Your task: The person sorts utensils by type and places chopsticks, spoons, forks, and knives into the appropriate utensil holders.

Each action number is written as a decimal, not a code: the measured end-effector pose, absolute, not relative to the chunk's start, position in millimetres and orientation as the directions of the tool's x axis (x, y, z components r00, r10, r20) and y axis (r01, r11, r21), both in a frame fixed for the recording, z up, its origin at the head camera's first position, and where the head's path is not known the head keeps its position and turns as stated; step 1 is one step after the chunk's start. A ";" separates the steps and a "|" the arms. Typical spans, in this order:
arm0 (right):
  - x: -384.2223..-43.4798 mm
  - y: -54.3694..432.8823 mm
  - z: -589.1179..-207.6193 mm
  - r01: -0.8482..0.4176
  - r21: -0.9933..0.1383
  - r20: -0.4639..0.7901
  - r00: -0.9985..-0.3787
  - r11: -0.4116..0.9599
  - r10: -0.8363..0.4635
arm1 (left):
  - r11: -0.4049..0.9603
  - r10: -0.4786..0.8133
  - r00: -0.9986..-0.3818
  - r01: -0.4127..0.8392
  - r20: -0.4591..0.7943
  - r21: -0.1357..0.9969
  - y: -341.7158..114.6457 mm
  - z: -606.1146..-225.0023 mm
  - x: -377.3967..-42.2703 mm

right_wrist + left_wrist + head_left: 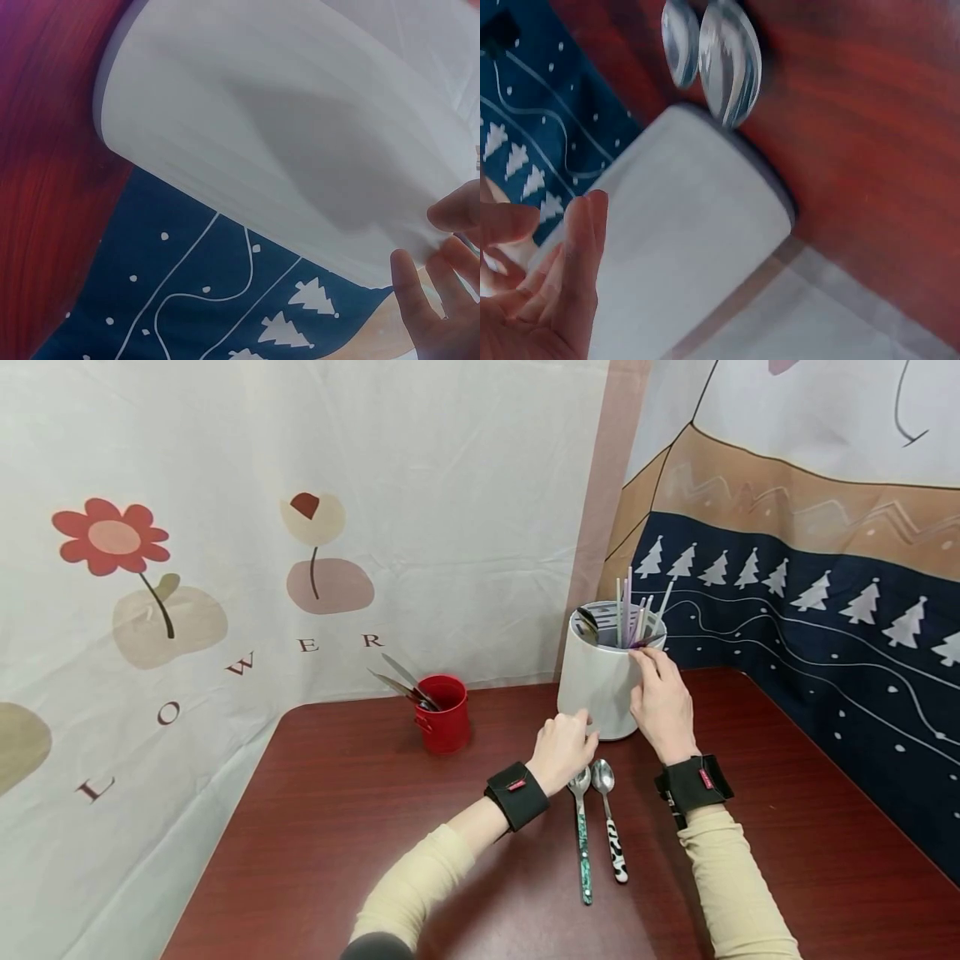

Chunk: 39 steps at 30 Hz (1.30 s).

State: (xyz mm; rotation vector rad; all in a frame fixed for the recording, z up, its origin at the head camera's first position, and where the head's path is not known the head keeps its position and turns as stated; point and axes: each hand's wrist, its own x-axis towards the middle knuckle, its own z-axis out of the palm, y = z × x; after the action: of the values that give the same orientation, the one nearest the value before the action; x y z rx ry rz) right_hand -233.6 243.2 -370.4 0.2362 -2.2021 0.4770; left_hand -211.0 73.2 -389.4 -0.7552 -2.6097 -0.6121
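A tall white utensil holder with a slotted top stands at the back right of the table. At its front rim my right hand pinches a small dark utensil, mostly hidden by the fingers; its exact kind I cannot tell. My left hand hovers in front of the holder's base, fingers loosely bent around nothing. Beneath it lie two spoons: one with a green marbled handle, the other with a black-and-white handle. Their bowls point toward the holder.
Several thin pale and purple sticks and a dark spoon stand in the holder's top. Left of it, a red bucket holds knives leaning left. Printed cloths hang behind and right of the brown table.
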 end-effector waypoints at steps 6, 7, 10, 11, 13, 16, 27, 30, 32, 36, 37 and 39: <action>-233.7 243.2 -371.0 -0.334 -0.253 0.786 -0.618 0.908 -0.008 | 0.800 0.411 -0.846 0.513 0.339 0.310 74.4 -407.9 -191.4; -233.8 243.3 -371.1 -0.334 -0.254 0.786 -0.618 0.908 -0.008 | 0.806 0.418 -0.848 0.512 0.325 0.298 74.2 -411.0 -188.5; -234.1 243.5 -371.3 -0.334 -0.260 0.784 -0.620 0.906 -0.003 | 0.816 0.443 -0.846 0.517 0.296 0.259 73.3 -420.8 -181.9; -234.3 243.6 -371.4 -0.334 -0.263 0.784 -0.621 0.905 -0.002 | 0.815 0.453 -0.845 0.522 0.285 0.252 72.8 -424.1 -180.6; -234.3 243.8 -371.5 -0.333 -0.266 0.782 -0.623 0.905 0.001 | 0.814 0.467 -0.843 0.528 0.267 0.242 71.3 -429.1 -178.3; -234.6 244.0 -371.6 -0.333 -0.269 0.782 -0.624 0.904 0.002 | 0.824 0.471 -0.851 0.518 0.232 0.230 71.3 -434.9 -176.3; -235.3 244.3 -372.0 -0.327 -0.277 0.775 -0.632 0.904 0.008 | 0.851 0.447 -0.876 0.479 0.178 0.217 73.5 -436.3 -168.8; -235.6 244.3 -372.3 -0.326 -0.281 0.772 -0.636 0.903 0.010 | 0.858 0.440 -0.881 0.470 0.175 0.206 74.3 -439.5 -168.2; -235.6 244.3 -372.4 -0.325 -0.282 0.770 -0.638 0.903 0.011 | 0.866 0.431 -0.886 0.459 0.170 0.196 75.1 -441.7 -167.9; -235.5 244.2 -372.4 -0.326 -0.281 0.772 -0.636 0.903 0.010 | 0.883 0.410 -0.901 0.431 0.144 0.186 77.5 -444.3 -167.6; -235.7 244.2 -372.3 -0.326 -0.280 0.773 -0.635 0.903 0.010 | 0.886 0.405 -0.905 0.424 0.132 0.187 78.2 -444.9 -167.7; -235.7 244.2 -372.2 -0.328 -0.278 0.774 -0.633 0.903 0.009 | 0.891 0.398 -0.910 0.414 0.116 0.188 79.3 -445.5 -168.0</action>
State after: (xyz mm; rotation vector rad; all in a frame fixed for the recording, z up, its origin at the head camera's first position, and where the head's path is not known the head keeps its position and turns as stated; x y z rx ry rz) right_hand -235.7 244.2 -372.2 0.2271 -2.2093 0.5037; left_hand -168.0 79.3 -445.5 -0.6411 -2.9822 -0.3216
